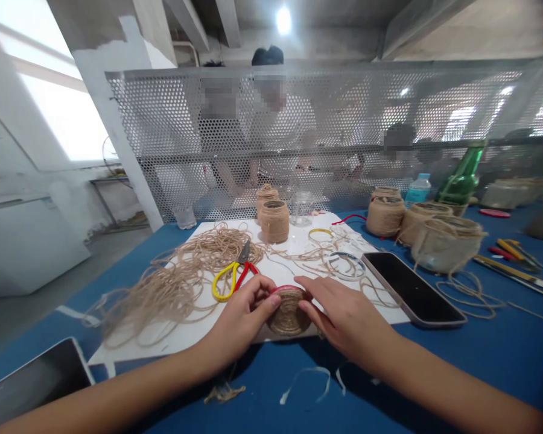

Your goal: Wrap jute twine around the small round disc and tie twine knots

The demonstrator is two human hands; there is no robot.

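A round lid (289, 310) coiled over with jute twine, a red rim showing at its top, lies at the near edge of a white board (163, 343). My left hand (244, 316) grips its left side with curled fingers. My right hand (344, 316) presses fingertips against its right side, fingers close together. Loose jute twine (176, 283) is heaped on the board to the left. Yellow and red handled scissors (233, 274) lie just behind my left hand.
Twine-wrapped jars (274, 220) and a bare glass jar (302, 208) stand at the back of the board; more wrapped jars (384, 214) and a green bottle (462, 175) are at right. A black phone (411, 289), a tablet (31, 380), hand tools (516, 253). People sit behind a perforated metal screen (344, 120).
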